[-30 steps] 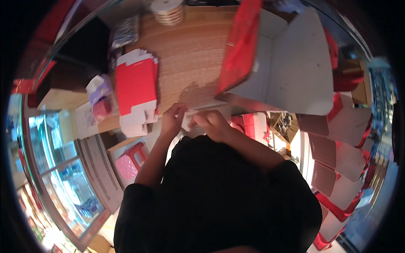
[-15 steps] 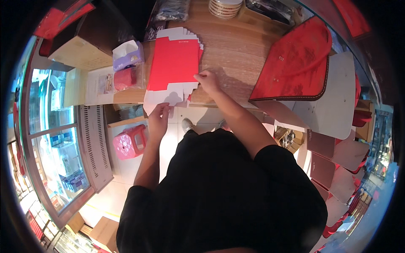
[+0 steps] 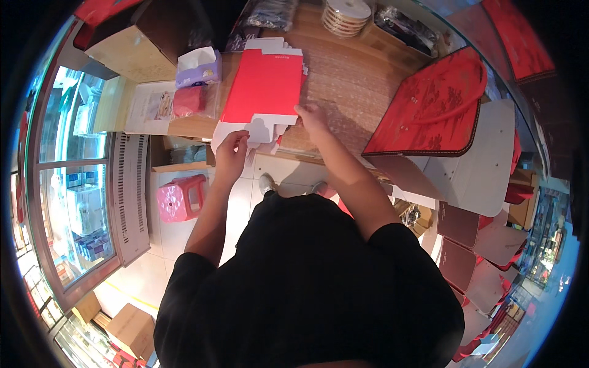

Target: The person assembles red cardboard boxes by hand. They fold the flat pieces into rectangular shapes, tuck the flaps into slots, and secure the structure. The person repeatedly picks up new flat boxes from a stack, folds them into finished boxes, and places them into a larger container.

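Wooden table (image 3: 350, 92) carries red cartons (image 3: 264, 86); left fingers (image 3: 240, 134) seemingly pinch their near flap (image 3: 261, 130), right fingers (image 3: 300, 111) their right corner; uneven tugging might skew them.

A stack of flat card blanks (image 3: 264, 89), upper centre of the frame — the top blank (image 3: 270, 80) red across its main panel, with white tabbed flaps (image 3: 261, 132) at both ends. It lies unfolded, upper end leaning right, lower layers staggered; I hold its lower right edge.
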A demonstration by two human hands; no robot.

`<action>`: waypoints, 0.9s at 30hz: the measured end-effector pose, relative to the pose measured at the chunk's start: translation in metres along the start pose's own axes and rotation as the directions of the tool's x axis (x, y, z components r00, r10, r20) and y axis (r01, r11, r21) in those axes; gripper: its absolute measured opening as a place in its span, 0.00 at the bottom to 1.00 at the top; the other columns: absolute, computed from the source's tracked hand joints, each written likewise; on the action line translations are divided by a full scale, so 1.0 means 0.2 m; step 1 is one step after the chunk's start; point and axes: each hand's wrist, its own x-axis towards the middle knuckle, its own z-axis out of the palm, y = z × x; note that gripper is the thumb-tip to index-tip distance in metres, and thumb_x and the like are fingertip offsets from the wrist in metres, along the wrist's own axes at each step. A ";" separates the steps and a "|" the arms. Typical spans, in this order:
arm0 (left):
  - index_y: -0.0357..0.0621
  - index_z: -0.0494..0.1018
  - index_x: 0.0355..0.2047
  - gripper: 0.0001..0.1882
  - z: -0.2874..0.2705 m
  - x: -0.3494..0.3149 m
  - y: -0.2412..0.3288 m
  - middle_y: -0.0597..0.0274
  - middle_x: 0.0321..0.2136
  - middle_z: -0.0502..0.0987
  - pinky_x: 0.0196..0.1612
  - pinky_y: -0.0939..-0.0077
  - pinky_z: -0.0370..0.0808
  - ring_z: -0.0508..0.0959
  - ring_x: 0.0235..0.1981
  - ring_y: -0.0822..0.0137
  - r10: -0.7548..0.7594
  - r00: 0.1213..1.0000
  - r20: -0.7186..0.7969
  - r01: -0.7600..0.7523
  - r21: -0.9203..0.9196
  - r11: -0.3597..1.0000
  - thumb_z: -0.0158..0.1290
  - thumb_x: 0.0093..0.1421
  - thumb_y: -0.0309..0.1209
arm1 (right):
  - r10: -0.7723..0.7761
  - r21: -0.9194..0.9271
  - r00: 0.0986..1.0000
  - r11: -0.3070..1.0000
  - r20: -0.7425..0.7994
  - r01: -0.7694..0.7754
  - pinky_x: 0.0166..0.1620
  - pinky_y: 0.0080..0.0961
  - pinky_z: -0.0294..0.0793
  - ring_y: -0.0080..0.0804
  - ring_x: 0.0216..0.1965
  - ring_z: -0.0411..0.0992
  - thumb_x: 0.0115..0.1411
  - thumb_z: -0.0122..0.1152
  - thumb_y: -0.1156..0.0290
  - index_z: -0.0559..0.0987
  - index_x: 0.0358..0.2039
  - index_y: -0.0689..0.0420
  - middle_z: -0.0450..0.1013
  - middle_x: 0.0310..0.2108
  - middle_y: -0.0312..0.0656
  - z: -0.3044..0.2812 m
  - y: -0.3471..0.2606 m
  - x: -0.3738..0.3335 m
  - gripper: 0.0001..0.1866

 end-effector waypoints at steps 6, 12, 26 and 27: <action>0.36 0.72 0.40 0.10 -0.03 -0.05 0.01 0.55 0.35 0.77 0.41 0.75 0.72 0.78 0.36 0.65 -0.003 0.999 -0.042 0.002 -0.022 1.000 0.47 0.60 0.26 | -0.058 0.313 0.996 0.949 0.074 0.032 0.36 0.25 0.73 0.27 0.35 0.72 0.56 0.56 0.71 0.72 0.40 0.57 0.72 0.33 0.36 -0.07 -0.17 -0.13 0.11; 0.38 0.67 0.47 0.19 -0.11 0.09 0.30 0.49 0.49 0.69 0.53 0.67 0.65 0.69 0.52 0.54 0.341 0.919 -0.198 -0.304 0.192 0.933 0.51 0.54 0.24 | -0.534 -0.072 0.840 0.838 0.099 0.541 0.38 0.17 0.70 0.20 0.36 0.70 0.58 0.51 0.79 0.72 0.42 0.62 0.73 0.35 0.38 -0.21 -0.47 -0.53 0.11; 0.39 0.72 0.36 0.20 -0.13 0.36 0.34 0.57 0.31 0.74 0.41 0.66 0.67 0.73 0.35 0.58 0.364 0.921 -0.139 -0.352 0.105 0.930 0.63 0.46 0.37 | -0.703 -0.603 0.654 0.401 0.280 0.689 0.38 0.28 0.69 0.40 0.33 0.72 0.58 0.50 0.77 0.74 0.41 0.55 0.74 0.34 0.46 -0.24 -0.73 -0.73 0.11; 0.37 0.72 0.30 0.17 -0.11 0.36 0.32 0.57 0.27 0.74 0.36 0.68 0.69 0.73 0.31 0.57 0.326 0.931 -0.164 -0.336 -0.036 0.941 0.63 0.47 0.36 | -0.718 -0.617 0.629 0.359 0.297 0.700 0.39 0.29 0.70 0.42 0.35 0.72 0.58 0.50 0.77 0.75 0.42 0.55 0.74 0.35 0.46 -0.23 -0.73 -0.70 0.11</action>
